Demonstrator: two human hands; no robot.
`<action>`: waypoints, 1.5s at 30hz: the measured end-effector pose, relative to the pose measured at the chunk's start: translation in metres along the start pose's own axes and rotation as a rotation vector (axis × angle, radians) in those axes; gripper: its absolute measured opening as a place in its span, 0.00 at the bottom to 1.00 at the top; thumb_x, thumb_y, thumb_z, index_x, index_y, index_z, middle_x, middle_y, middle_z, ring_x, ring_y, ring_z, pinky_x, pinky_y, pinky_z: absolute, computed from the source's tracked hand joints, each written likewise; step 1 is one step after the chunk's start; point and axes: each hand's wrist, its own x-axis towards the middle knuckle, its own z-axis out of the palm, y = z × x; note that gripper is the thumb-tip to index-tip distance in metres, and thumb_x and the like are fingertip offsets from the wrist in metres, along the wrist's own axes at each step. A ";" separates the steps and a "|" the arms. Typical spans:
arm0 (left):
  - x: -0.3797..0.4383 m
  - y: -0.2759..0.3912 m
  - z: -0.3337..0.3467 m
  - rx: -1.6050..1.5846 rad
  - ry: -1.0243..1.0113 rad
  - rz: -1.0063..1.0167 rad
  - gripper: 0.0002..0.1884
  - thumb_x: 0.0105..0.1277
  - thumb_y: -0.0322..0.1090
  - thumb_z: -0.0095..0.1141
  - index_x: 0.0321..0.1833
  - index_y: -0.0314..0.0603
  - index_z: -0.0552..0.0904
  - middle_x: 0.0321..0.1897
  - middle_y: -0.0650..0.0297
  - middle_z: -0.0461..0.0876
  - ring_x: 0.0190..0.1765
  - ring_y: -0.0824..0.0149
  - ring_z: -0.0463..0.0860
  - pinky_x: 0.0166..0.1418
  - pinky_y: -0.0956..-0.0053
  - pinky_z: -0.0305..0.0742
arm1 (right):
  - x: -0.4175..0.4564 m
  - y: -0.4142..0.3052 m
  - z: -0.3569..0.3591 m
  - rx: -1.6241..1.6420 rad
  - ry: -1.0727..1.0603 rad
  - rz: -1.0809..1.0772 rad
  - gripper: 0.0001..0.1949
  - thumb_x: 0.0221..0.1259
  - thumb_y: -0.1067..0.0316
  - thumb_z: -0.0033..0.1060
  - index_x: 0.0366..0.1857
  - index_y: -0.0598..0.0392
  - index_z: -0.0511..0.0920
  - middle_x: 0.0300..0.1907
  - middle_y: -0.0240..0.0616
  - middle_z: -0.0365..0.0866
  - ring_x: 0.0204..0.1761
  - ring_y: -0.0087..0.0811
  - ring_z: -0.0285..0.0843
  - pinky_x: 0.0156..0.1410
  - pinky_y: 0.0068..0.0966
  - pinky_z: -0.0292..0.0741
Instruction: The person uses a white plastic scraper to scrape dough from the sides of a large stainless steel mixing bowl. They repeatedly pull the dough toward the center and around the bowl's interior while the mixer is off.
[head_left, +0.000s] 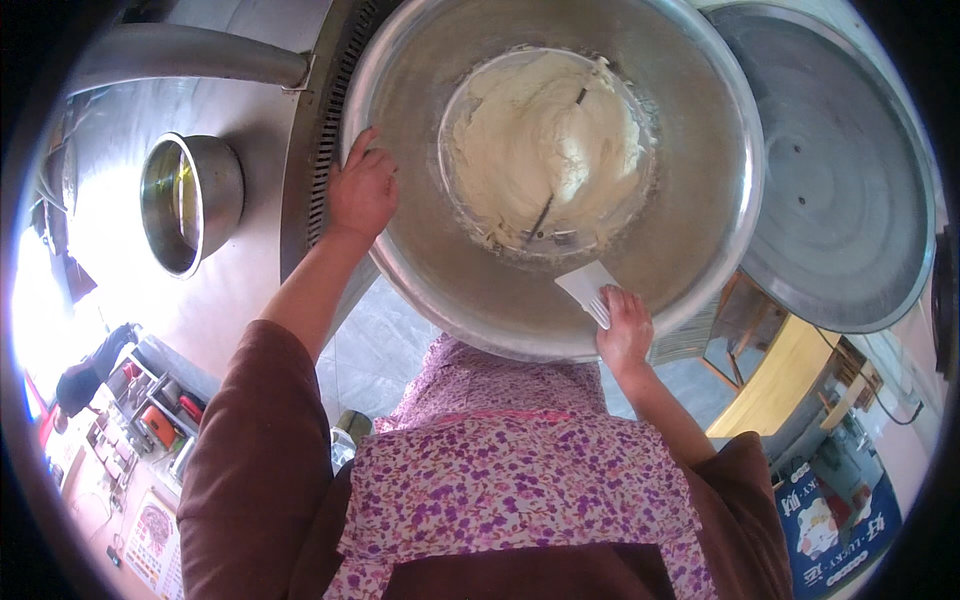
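A wide metal basin (697, 172) stands before me. Pale, sticky dough or batter (510, 135) fills the round recess at its bottom, smeared up the recess wall in places. Two narrow dark strips, which I cannot identify, show in the pale mass. My left hand (365, 187) grips the basin's left rim. In my right hand (628, 326) is a white plastic dough scraper (589, 286), held by one end over the basin's near inner wall, short of the dough. Whether the scraper touches the metal cannot be told.
On the steel counter (262, 150) to the left stands a metal pot (221, 202) with yellowish liquid. A vent grille (322, 150) runs along the counter's edge. A large round metal lid or tray (840, 172) lies right of the basin. A yellow wooden surface (772, 375) is at lower right.
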 end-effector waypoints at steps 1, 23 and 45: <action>-0.001 -0.001 0.002 -0.010 0.010 0.003 0.06 0.60 0.34 0.60 0.39 0.49 0.85 0.53 0.72 0.83 0.78 0.71 0.64 0.59 0.40 0.75 | 0.000 0.001 0.000 0.002 0.004 -0.016 0.19 0.51 0.74 0.62 0.50 0.50 0.80 0.49 0.38 0.84 0.51 0.45 0.81 0.56 0.42 0.76; -0.009 0.010 -0.019 0.006 0.059 0.010 0.07 0.60 0.32 0.58 0.39 0.49 0.85 0.52 0.71 0.85 0.75 0.65 0.70 0.55 0.50 0.77 | 0.283 -0.005 0.036 -0.265 -0.601 -0.433 0.17 0.64 0.72 0.50 0.56 0.51 0.80 0.48 0.51 0.86 0.51 0.52 0.85 0.55 0.47 0.80; -0.008 0.010 -0.015 -0.015 0.003 -0.039 0.09 0.61 0.33 0.58 0.43 0.50 0.87 0.55 0.74 0.84 0.76 0.70 0.67 0.59 0.47 0.76 | 0.218 0.077 -0.104 0.256 -0.095 0.076 0.16 0.67 0.67 0.59 0.53 0.66 0.81 0.46 0.57 0.87 0.52 0.50 0.87 0.57 0.41 0.79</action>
